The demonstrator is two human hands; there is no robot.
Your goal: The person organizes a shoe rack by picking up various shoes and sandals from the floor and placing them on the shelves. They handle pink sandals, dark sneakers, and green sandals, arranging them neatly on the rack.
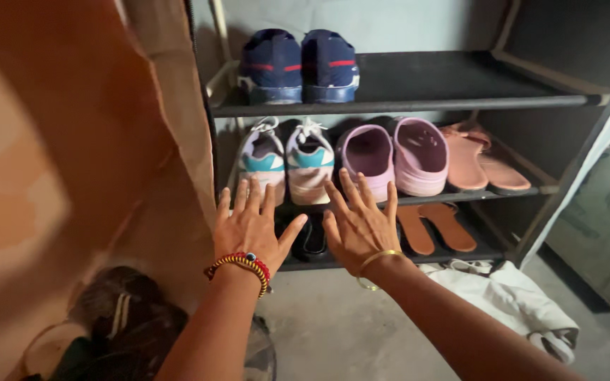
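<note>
A black shoe rack (pixel 460 104) stands before me. My left hand (pixel 250 224), with a red and yellow bracelet on the wrist, reaches forward with fingers spread and holds nothing. My right hand (pixel 359 222), wearing a gold bangle, is spread beside it, also empty. Both hover in front of the middle shelf, nearest the white sneakers with teal patches (pixel 287 164). Pink clogs (pixel 395 153) and flat pink sandals (pixel 485 161) sit to their right. Navy sneakers with red stripes (pixel 298 65) stand on the top shelf. Black shoes (pixel 311 238) on the bottom shelf are partly hidden behind my hands.
Brown sandals (pixel 435 227) lie on the bottom shelf. A tan fabric cover (pixel 72 141) hangs at the left. White cloth (pixel 510 296) lies on the grey floor at the right, and a dark bundle (pixel 121 324) sits at the lower left.
</note>
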